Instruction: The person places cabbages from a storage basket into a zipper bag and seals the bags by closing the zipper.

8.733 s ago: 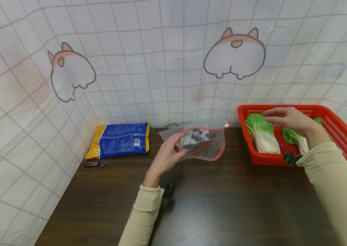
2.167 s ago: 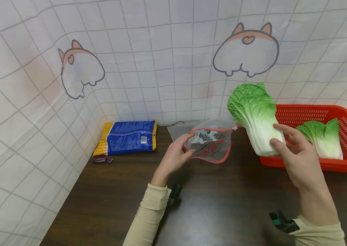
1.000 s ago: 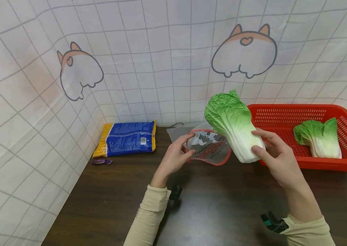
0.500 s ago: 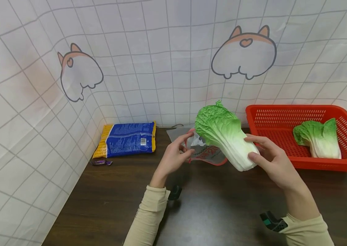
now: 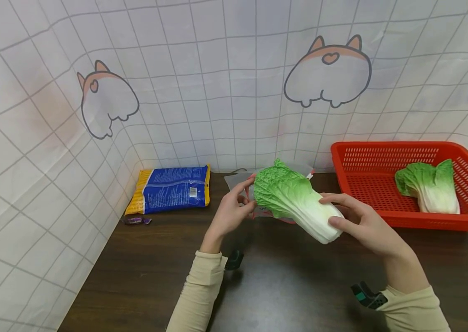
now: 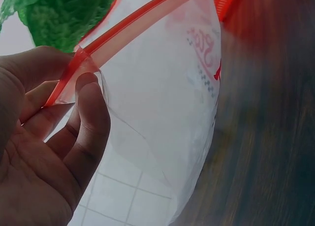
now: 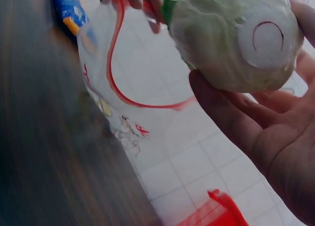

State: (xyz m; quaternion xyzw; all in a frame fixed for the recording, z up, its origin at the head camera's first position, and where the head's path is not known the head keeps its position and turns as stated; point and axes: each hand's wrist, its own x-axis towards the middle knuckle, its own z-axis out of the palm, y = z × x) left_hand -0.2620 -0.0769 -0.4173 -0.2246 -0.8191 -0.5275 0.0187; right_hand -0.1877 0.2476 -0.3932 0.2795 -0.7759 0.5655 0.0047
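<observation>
My right hand (image 5: 358,221) grips the white stem end of a napa cabbage (image 5: 296,198), which tilts with its leafy top to the left. In the right wrist view the cabbage's cut base (image 7: 263,36) faces the camera. My left hand (image 5: 230,210) pinches the red-trimmed rim of a clear zip bag (image 6: 152,98), holding its mouth apart. The leafy top lies right at that mouth, close to my left fingertips, and hides most of the bag in the head view. Red print shows on the bag's side in the left wrist view.
A red plastic basket (image 5: 416,221) stands at the right with another napa cabbage (image 5: 430,186) in it. At the back left lies a blue and yellow packet (image 5: 171,189), with a small purple wrapped sweet (image 5: 136,221) before it. A white gridded cloth (image 5: 200,92) hangs behind the table.
My right hand took one cabbage from the basket and brought it left and down, tipping its leafy top toward the bag's mouth. My left hand has kept its hold on the bag's rim.
</observation>
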